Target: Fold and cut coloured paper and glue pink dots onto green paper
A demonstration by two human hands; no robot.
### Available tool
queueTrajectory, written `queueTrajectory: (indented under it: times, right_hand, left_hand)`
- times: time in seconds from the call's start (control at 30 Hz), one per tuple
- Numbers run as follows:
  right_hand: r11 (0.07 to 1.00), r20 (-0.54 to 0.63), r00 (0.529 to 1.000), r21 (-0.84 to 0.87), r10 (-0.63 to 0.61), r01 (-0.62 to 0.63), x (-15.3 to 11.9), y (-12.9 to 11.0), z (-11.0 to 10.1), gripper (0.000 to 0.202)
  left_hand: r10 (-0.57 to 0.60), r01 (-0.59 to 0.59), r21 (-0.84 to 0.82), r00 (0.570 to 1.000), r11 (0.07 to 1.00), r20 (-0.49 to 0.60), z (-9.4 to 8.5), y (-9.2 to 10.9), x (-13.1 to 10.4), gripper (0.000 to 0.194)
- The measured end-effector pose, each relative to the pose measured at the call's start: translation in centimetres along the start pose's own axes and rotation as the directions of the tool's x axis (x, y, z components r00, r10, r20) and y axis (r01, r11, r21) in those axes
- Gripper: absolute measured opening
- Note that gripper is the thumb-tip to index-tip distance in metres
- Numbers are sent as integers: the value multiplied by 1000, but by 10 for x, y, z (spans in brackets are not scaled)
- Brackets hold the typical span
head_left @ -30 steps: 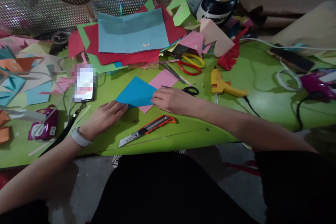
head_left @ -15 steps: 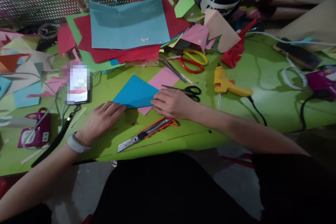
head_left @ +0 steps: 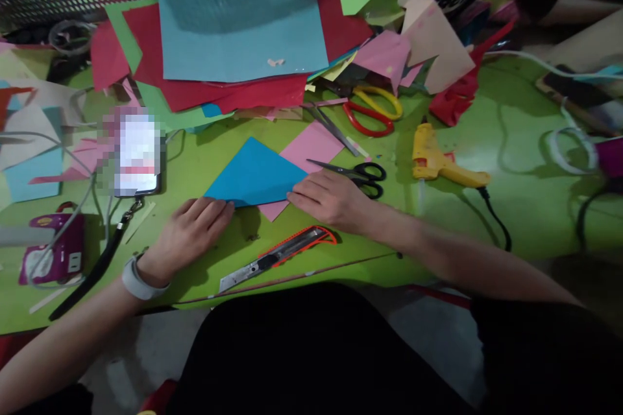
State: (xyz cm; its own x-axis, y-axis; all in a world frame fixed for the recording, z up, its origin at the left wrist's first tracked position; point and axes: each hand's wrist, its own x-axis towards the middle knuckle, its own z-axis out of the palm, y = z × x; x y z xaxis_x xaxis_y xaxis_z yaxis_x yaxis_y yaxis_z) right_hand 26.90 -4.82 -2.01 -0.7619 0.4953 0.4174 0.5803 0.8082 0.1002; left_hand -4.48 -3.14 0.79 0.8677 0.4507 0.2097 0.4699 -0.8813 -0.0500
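Note:
A sheet of blue paper [head_left: 256, 175] folded into a triangle lies on the green table [head_left: 272, 249], its long edge facing me. The fingers of my left hand [head_left: 192, 230] are bent together over its left corner. At the right corner, the fingers of my right hand [head_left: 335, 198] are closed on the paper. My thumbs are mostly hidden. Pink paper [head_left: 318, 146] shows behind and beneath the triangle. Black-handled scissors [head_left: 357, 175] lie just beyond my right hand, partly covered by it. In front of the triangle rests a utility knife [head_left: 277, 256] with an orange frame.
A yellow glue gun [head_left: 445, 165] lies to the right with its cord. Red-and-yellow-handled scissors [head_left: 372, 113] are behind. A teal sheet [head_left: 243, 32] tops a stack of coloured paper at the back. A phone [head_left: 139, 152] and a purple device [head_left: 56, 249] lie left.
The view has shifted slightly, with the table looking a little closer. Both hands stay at the triangle's corners; slightly more of its right side shows beside my right fingers.

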Motion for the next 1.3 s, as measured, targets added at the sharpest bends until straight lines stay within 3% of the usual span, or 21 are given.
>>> queueTrajectory:
  times: [0.13, 0.23, 0.47, 0.63, 0.73, 0.8, 0.87, 1.0, 1.3]
  right_hand:
    - [986, 29, 988, 58, 154, -156, 2, 0, 3, 23]
    - [941, 90, 957, 179, 276, -288, 7, 3, 4, 24]
    - [814, 284, 866, 313, 412, -489, 13, 13, 3, 26]
    - [732, 326, 832, 400, 449, -552, 14, 18, 6, 25]
    - [719, 336, 830, 419, 445, -555, 14, 20, 7, 24]
    - [719, 333, 830, 417, 448, -556, 15, 20, 7, 22]
    - [718, 327, 828, 414, 456, -559, 15, 19, 7, 20]
    - [700, 327, 818, 424, 473, -575, 17, 18, 7, 17]
    - [633, 414, 762, 427, 498, -646, 21, 25, -2, 15]
  left_hand:
    - [-164, 158, -140, 986, 977, -30, 5, -4, 4, 24]
    - [-286, 277, -275, 958, 921, 6, 5, -8, 11, 27]
    - [-357, 391, -361, 920, 847, 159, -1, -18, 23, 29]
    - [-369, 384, -126, 921, 915, 126, -2, -9, 26, 22]
    - [-274, 275, -8, 960, 961, 56, 3, 6, 29, 31]
    - [-144, 145, -28, 989, 989, 41, 10, 16, 32, 43]
    - [-91, 92, -64, 996, 994, 20, 19, 24, 35, 43]
    - [-157, 159, -119, 987, 980, 23, 32, 29, 38, 61]
    - [-139, 150, -165, 988, 975, 73, 31, 27, 34, 84]
